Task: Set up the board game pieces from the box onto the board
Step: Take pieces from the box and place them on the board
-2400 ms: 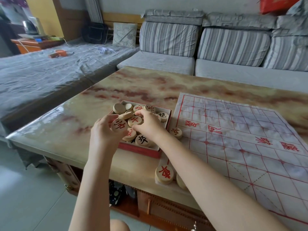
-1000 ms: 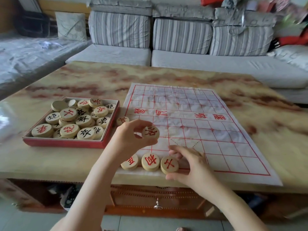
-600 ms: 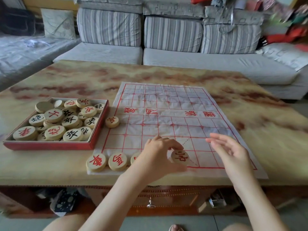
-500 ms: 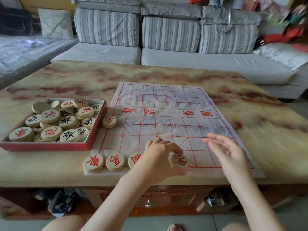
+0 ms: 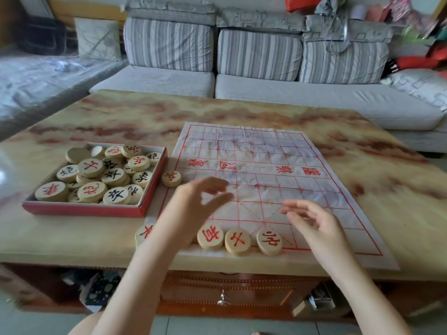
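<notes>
Both my hands were loose and held nothing. The left hand (image 5: 193, 204) hung over the paper board (image 5: 266, 165), blurry, its fingers (image 5: 212, 183) spread, and the right hand (image 5: 314, 223) hung open near it. A row of round wooden pieces (image 5: 237, 241) sat on the board's near edge, right by the edge of the surface (image 5: 121, 117). Most others lay piled in the red box (image 5: 96, 210), with one lone piece (image 5: 171, 178) just beside it. I thought my left arm, low over the row, could bump pieces off, or drag the thin crinkly paper and slide everything.
</notes>
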### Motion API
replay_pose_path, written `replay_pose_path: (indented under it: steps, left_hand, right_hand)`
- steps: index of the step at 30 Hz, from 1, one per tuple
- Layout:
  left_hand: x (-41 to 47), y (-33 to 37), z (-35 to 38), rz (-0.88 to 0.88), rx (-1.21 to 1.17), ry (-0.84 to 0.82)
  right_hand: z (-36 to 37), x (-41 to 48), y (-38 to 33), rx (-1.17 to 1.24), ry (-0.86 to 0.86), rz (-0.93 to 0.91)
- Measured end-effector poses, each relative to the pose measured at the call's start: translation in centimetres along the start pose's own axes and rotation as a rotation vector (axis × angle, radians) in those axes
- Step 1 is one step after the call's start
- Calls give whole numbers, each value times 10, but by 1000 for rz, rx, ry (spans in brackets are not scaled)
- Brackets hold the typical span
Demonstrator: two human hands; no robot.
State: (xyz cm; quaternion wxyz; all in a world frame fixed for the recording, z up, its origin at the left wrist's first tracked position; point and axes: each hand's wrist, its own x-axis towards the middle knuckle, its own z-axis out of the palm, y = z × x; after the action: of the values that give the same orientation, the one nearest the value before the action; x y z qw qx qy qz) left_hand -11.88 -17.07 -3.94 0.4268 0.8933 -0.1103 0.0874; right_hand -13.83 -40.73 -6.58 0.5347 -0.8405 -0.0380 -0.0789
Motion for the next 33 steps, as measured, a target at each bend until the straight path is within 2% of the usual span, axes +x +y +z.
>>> replay_pose_path:
  steps: [4,9,14,21,23,26,30,33]
  left_hand:
    - [-7,-38,-55,-207,84,383]
    - [-18,-74,-98,-442,251,633]
    - [-19,-101,-114,-648,309,550]
    - [-16,-112,-115,-685,405,485]
    - [-16,-112,-116,-679,396,464]
    - [-18,-106,-119,-663,286,520]
    - [-19,-93,-120,-482,164,683]
    - [-19,-87,-117,-429,75,692]
  right_hand:
    - [28,11,-26,-58,-198,-89]
    - [77,32,-57,-15,-312,-157]
    - [136,59,-80,44,-396,-194]
    - [180,78,-96,107,-418,-167]
    - [186,82,-99,96,-420,-164]
    - [195,89,-103,50,-412,-164]
    - [212,108,-113,-110,-362,-197]
    - [230,123,-119,-284,-328,-211]
